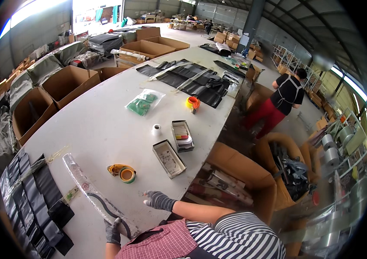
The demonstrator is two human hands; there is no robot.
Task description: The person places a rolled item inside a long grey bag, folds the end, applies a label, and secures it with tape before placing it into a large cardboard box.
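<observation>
My left hand [113,231], in a grey glove, is closed on the near end of a long, narrow bundle wrapped in clear plastic [80,175]. A dark curved strip [105,206] lies along that bundle. Over the table's near edge, my right hand [159,200], in a striped grey glove, is held out with fingers apart and nothing in it. Beyond it sits an orange-yellow tape dispenser [125,172] with a roll of tape. An open shallow box [169,159] stands farther right, and another box [182,136] holds papers and small packets.
Black plastic sheets [34,198] lie at the table's left, more black sheets [187,82] at its far end. A bag of green pieces [142,103], a white roll [156,129] and an orange tape dispenser [193,103] stand between. Cardboard boxes [71,84] flank the table; a person [285,97] stands right.
</observation>
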